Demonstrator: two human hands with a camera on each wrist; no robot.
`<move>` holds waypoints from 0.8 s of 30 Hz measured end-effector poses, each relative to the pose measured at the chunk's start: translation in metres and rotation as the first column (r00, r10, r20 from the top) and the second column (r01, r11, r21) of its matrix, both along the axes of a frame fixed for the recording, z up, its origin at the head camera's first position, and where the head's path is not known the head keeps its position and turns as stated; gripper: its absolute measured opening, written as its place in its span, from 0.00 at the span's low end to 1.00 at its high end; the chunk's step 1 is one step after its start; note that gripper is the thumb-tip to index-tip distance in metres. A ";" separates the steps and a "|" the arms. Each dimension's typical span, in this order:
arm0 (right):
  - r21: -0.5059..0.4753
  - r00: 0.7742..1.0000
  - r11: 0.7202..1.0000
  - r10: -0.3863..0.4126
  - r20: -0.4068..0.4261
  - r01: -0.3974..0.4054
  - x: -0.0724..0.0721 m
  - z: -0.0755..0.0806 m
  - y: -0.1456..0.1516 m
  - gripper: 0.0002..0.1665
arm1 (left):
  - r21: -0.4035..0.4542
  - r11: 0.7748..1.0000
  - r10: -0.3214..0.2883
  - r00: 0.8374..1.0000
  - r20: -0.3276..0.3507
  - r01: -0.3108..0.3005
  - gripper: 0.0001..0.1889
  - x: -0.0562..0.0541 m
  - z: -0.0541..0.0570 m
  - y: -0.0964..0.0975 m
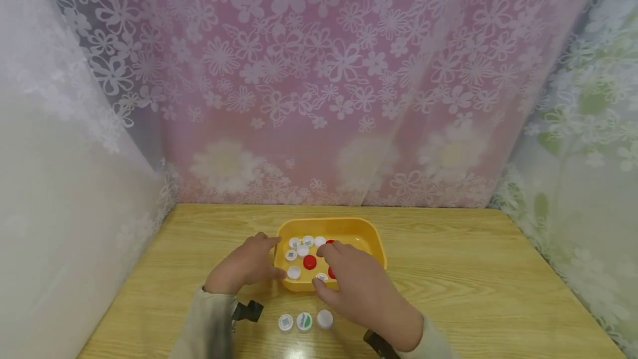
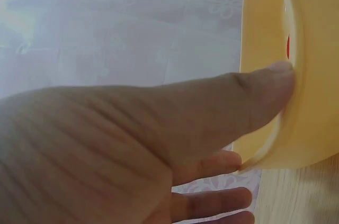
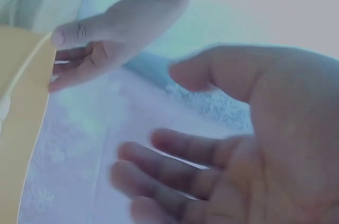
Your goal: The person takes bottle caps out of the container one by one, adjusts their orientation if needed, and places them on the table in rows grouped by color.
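My left hand (image 1: pixel 247 263) holds the left end of a yellow plastic tray (image 1: pixel 379 237), the thumb at the near corner and the index finger at the far one. In the left wrist view the thumb (image 2: pixel 228 99) presses against the tray's rim (image 2: pixel 293 28). Over the right part of the tray hovers my right hand (image 1: pixel 366 284), its fingers spread and loosely bent with nothing between them. Inside the tray lie several white bottle caps (image 1: pixel 293 273) and red bottle caps (image 1: pixel 309 262); the right hand covers some of them.
In a row on the wooden table (image 1: pixel 448 270), in front of the tray, lie a white cap with a grey square (image 1: pixel 286 323), a white cap with green print (image 1: pixel 304 322) and a plain white cap (image 1: pixel 325 319). A flowered curtain (image 1: pixel 319 98) hangs behind the table.
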State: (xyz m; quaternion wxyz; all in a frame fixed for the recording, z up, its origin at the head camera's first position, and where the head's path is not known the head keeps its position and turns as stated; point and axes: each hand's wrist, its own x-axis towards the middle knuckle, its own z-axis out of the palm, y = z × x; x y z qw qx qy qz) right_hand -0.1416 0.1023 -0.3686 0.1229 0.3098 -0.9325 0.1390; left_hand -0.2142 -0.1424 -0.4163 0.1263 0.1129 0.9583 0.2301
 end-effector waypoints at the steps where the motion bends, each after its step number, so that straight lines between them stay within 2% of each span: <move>1: -0.037 1.000 0.999 -0.013 -0.017 0.012 -0.001 0.001 0.001 0.22 | -0.008 1.000 -0.001 1.000 -0.005 0.001 0.44 0.000 -0.001 0.000; 6: -0.138 0.993 0.989 -0.062 -0.095 0.049 -0.007 0.001 0.004 0.20 | 0.007 1.000 -0.008 1.000 -0.024 0.008 0.43 -0.001 -0.004 -0.003; 10: -0.186 0.986 0.982 -0.052 -0.156 0.022 -0.011 0.002 0.007 0.19 | 0.047 0.999 0.005 0.999 -0.034 -0.003 0.44 -0.003 -0.005 -0.005; 15: -0.228 0.977 0.974 -0.039 -0.209 -0.010 -0.018 0.002 0.009 0.15 | 0.027 1.000 -0.010 1.000 -0.021 0.011 0.50 -0.006 -0.009 -0.003; 19: -0.227 0.982 0.973 -0.016 -0.188 -0.028 -0.026 -0.002 0.010 0.15 | 0.014 1.000 -0.014 1.000 -0.001 0.014 0.52 -0.008 -0.009 0.000; 24: -0.131 0.997 0.991 -0.008 -0.081 -0.003 -0.047 -0.011 0.014 0.16 | 0.019 1.000 -0.021 1.000 0.006 0.021 0.50 -0.006 -0.005 0.003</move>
